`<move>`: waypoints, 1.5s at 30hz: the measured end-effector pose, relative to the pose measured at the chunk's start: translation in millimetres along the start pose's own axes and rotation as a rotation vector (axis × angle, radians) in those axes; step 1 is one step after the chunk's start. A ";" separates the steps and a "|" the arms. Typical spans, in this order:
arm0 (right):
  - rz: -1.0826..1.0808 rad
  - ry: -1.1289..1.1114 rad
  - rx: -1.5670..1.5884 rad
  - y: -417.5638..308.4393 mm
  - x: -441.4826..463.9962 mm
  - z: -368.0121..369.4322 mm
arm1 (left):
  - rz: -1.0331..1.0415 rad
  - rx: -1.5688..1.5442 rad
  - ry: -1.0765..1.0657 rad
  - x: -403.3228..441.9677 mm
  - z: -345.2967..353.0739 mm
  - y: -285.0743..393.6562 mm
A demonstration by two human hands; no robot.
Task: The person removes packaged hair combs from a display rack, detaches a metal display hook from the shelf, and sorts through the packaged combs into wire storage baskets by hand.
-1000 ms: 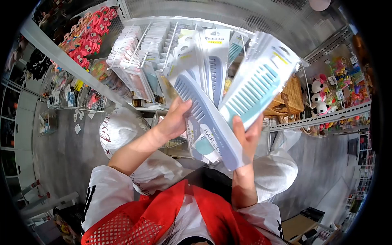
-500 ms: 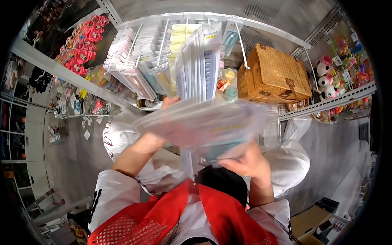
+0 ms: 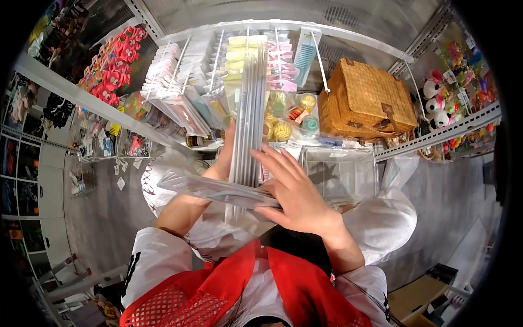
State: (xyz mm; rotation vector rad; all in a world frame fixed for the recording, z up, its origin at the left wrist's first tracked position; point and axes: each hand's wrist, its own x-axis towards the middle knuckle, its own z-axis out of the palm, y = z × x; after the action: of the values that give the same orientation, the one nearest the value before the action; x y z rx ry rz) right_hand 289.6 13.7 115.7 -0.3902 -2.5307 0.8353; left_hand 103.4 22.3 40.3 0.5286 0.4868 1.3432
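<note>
A thick stack of flat clear packets (image 3: 248, 120) stands on edge in front of me, seen edge-on. My left hand (image 3: 222, 158) is closed on its left side, partly hidden behind a second bundle. That second bundle of clear packets (image 3: 212, 189) lies crosswise over the stack's lower part. My right hand (image 3: 297, 193) has its thumb at the right end of the crosswise bundle, while its fingertips touch the upright stack's right side. The packets' contents are hard to see edge-on. On a hook behind hangs a packet with a teal comb (image 3: 306, 54).
Several rows of packets (image 3: 190, 65) hang on white hooks. To the right sit a wicker basket (image 3: 365, 101) and a clear bin (image 3: 340, 171). Small round tubs (image 3: 309, 124) stand behind my hands. A perforated shelf rail (image 3: 441, 131) runs along the right.
The crosswise bundle, blurred and broadside before, has turned edge-on and dropped lower left. The upright stack has turned edge-on too. My right hand has moved left and up against the stack.
</note>
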 end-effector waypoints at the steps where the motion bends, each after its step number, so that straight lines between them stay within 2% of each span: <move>1: 0.022 -0.009 0.009 0.9 -1.9 -2.0 | 0.004 0.092 0.056 -5.5 9.8 1.0; 3: 0.063 -0.012 0.021 2.4 -5.7 -4.1 | -0.013 0.269 0.143 -7.4 6.1 -3.8; 5: 0.053 -0.025 0.035 4.6 -7.6 -4.2 | -0.012 0.314 0.110 -8.1 -2.5 -6.8; 9: 0.030 0.035 0.051 9.8 -10.5 -4.4 | 0.002 0.255 0.064 -11.3 -8.4 -7.8; 12: 0.359 0.338 0.370 29.5 -37.5 -4.3 | -0.105 0.035 0.066 -15.1 -8.2 -2.4; 13: 0.427 0.478 0.422 29.2 -39.8 -7.3 | -0.060 -0.070 -0.095 -9.6 -14.5 -3.5; 15: 0.428 0.844 0.354 28.7 -26.8 -11.9 | 0.018 -0.184 -0.253 -3.9 -16.1 -11.9; 18: 0.508 0.953 0.759 30.6 -13.2 -7.9 | 0.061 -0.167 -0.233 -6.8 7.2 -22.8; 20: 0.548 0.869 0.719 37.6 -12.1 3.4 | 0.025 -0.111 -0.208 -7.6 22.4 -23.4; 21: 0.569 0.835 0.704 37.8 -11.4 8.0 | -0.155 -0.105 -0.201 -11.6 -5.6 -29.4; 22: 0.588 0.801 0.689 38.7 -10.7 12.6 | -0.162 -0.097 -0.280 -11.8 -13.1 -32.7; 23: 0.560 0.798 0.470 45.0 -10.7 20.2 | -0.170 -0.087 -0.359 -11.7 -17.7 -34.7; 24: 0.498 0.815 0.212 48.9 -7.4 25.6 | -0.170 -0.050 -0.315 -14.6 -13.0 -35.1; 29: 0.531 0.986 0.281 33.4 -0.9 21.5 | -0.145 0.109 -0.189 -18.6 7.1 -32.5; 32: 0.632 0.851 0.507 33.5 -9.6 8.6 | -0.111 0.176 -0.173 -17.0 6.4 -29.3; 33: 0.568 0.835 0.573 36.8 -12.9 6.4 | -0.081 0.210 -0.139 -16.8 9.0 -27.8; 36: 0.387 1.137 0.505 27.1 -15.6 -9.4 | 0.016 0.232 -0.150 -10.0 12.5 -14.2; 38: 0.332 1.152 0.504 22.0 -21.8 -24.4 | 0.079 0.232 -0.165 -9.2 9.4 -3.1; 39: 0.314 1.089 0.579 31.1 -32.4 -29.7 | 0.108 0.242 -0.160 -9.0 5.2 3.3; 42: 0.347 0.967 0.393 50.1 -47.8 -37.3 | 0.178 0.201 -0.140 -4.3 14.4 22.6; 45: 0.398 0.745 0.218 68.6 -56.8 -30.9 | 0.216 0.101 -0.089 -5.2 10.1 30.2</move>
State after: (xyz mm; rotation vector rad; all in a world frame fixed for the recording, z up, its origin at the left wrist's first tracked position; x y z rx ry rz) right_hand 362.2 59.9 77.2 -0.9484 -1.6794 0.8807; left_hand 85.3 20.8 67.0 0.7372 0.4351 1.4995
